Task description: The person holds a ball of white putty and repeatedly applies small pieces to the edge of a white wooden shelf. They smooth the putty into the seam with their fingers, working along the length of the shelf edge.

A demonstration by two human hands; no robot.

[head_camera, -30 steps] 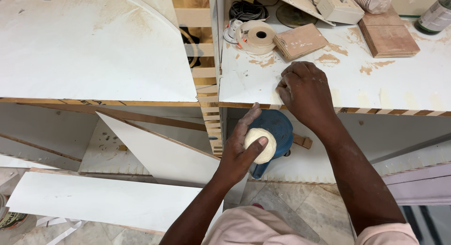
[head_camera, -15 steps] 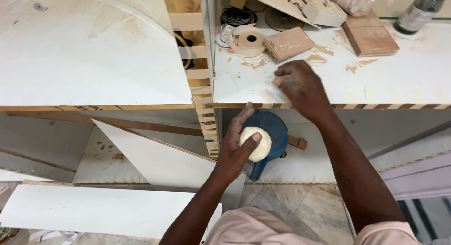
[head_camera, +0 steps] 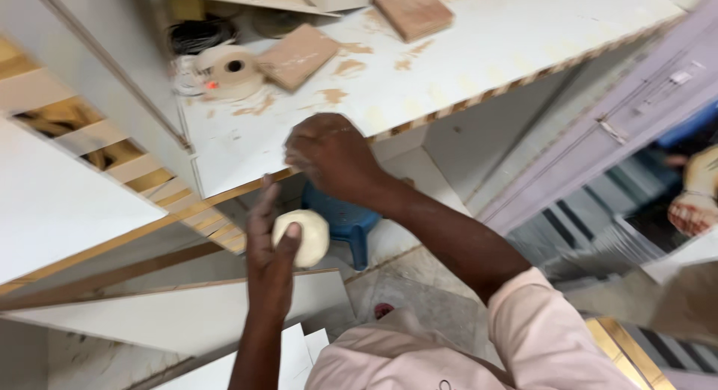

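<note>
Left hand [head_camera: 271,244]: raised below the desk edge, thumb and fingers closed around a pale round roll of tape [head_camera: 303,237]; the index finger stands straight up, off the roll.
Roll of tape: held in the air, just in front of the desk edge and above a blue stool [head_camera: 345,219].
Right hand [head_camera: 329,152]: curled shut, knuckles up, resting on the front edge of the white desk [head_camera: 464,53]. Whether it pinches anything cannot be told from this view.
Risk, grip: the roll sits on few fingers. A loose hold would likely let it drop onto the stool or the floor.
Risk, edge: the right hand presses at the layered edge strip; a slip could scrape the knuckles.
Risk, desk clutter: a second tape roll [head_camera: 228,72], a brown block [head_camera: 298,56] and a further block [head_camera: 413,8] lie near. A wide arm sweep could knock them off.
Risk, footing: white panels [head_camera: 172,315] lean below the desk and could slide if kicked.
Risk, view: the picture is tilted and blurred, so fine contact is uncertain.
</note>
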